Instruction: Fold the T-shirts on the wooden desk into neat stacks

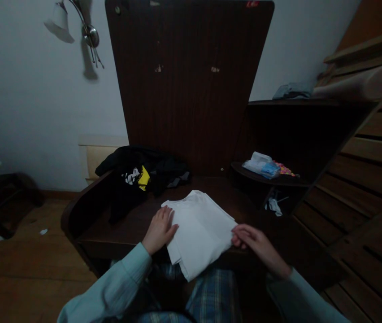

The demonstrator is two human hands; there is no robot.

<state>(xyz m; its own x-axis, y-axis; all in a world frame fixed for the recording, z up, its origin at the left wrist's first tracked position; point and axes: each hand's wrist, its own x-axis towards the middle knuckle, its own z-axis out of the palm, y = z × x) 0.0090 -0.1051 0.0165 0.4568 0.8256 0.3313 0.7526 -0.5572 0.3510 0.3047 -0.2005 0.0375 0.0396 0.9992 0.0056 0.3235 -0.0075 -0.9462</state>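
A folded white garment (pixel 199 229) lies on the dark wooden desk (pixel 117 229), its near end hanging over the front edge. My left hand (pixel 159 229) rests flat on the garment's left edge with fingers stretched out. My right hand (pixel 253 240) touches the garment's right edge, its fingers curled together at the cloth. Both sleeves are pale blue.
A black garment with a yellow and white print (pixel 137 177) lies at the desk's back left. A side shelf (pixel 265 179) holds a white and blue packet (pixel 261 163). A tall dark board (pixel 191 85) stands behind. Wooden slats (pixel 369 179) rise on the right. A wall lamp (pixel 71 24) hangs upper left.
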